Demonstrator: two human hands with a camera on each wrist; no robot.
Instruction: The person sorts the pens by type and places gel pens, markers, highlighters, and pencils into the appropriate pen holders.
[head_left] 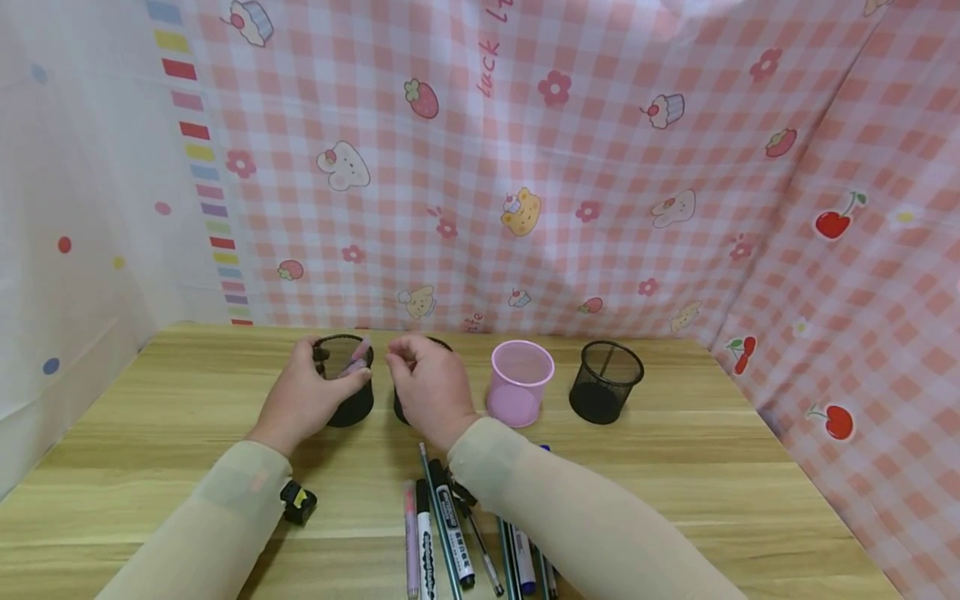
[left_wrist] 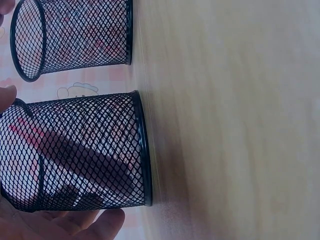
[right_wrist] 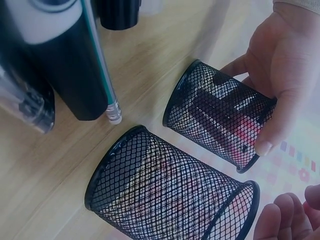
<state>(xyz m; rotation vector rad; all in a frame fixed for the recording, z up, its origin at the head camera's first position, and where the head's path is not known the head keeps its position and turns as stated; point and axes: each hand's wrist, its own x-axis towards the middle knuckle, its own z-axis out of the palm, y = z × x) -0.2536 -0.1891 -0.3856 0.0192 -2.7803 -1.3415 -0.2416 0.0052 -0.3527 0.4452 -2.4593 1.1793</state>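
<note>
My left hand (head_left: 303, 404) grips the leftmost black mesh pen holder (head_left: 352, 410), thumb on the near side and fingers round the far side. Inside that holder leans a pinkish marker (head_left: 360, 354), seen as a dark slanted shape with a pink end through the mesh in the left wrist view. My right hand (head_left: 435, 387) hovers by the second black mesh pen holder (right_wrist: 170, 190), its fingers loosely bent with nothing visible between them. In the head view this hand hides most of the second holder.
A pink mesh pen holder (head_left: 516, 404) and another black one (head_left: 597, 402) stand to the right in the row. Nearer me lie a pink-purple marker (head_left: 412, 542), a pencil (head_left: 440, 517), a black-capped marker (head_left: 453, 533) and several other pens, partly under my right forearm.
</note>
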